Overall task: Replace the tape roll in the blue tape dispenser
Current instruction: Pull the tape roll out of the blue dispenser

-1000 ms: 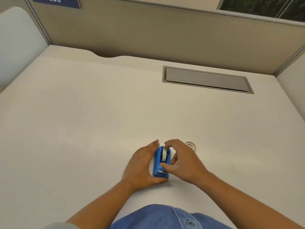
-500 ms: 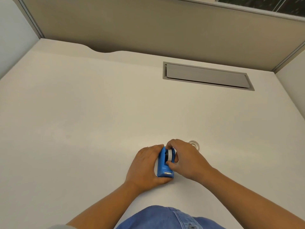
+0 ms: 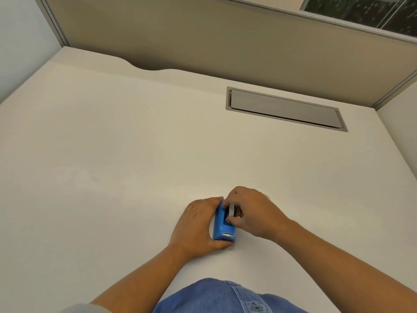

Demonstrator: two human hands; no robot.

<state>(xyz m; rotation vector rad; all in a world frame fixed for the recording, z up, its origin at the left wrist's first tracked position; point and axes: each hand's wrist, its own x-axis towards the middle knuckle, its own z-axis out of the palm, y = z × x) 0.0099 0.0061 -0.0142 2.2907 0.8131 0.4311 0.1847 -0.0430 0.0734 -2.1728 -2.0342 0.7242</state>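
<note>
A small blue tape dispenser (image 3: pixel 223 229) stands on the white desk (image 3: pixel 135 166), near its front edge. My left hand (image 3: pixel 196 224) wraps its left side and holds it down. My right hand (image 3: pixel 252 211) comes from the right, thumb and fingers pinched on the white tape roll (image 3: pixel 231 210) that sits in the dispenser's top slot. The metal cutter faces me at the front end. A second, clear tape roll (image 3: pixel 267 196) lies on the desk just behind my right hand, almost wholly hidden by it.
A grey cable hatch (image 3: pixel 284 109) is set flush in the desk at the back right. Beige partition walls (image 3: pixel 203 41) close the desk at the back and sides. My denim shirt (image 3: pixel 225 297) fills the bottom edge.
My right hand has closed down over the dispenser's top and pinched the white roll. It now covers most of the clear roll behind. My left hand keeps its hold.
</note>
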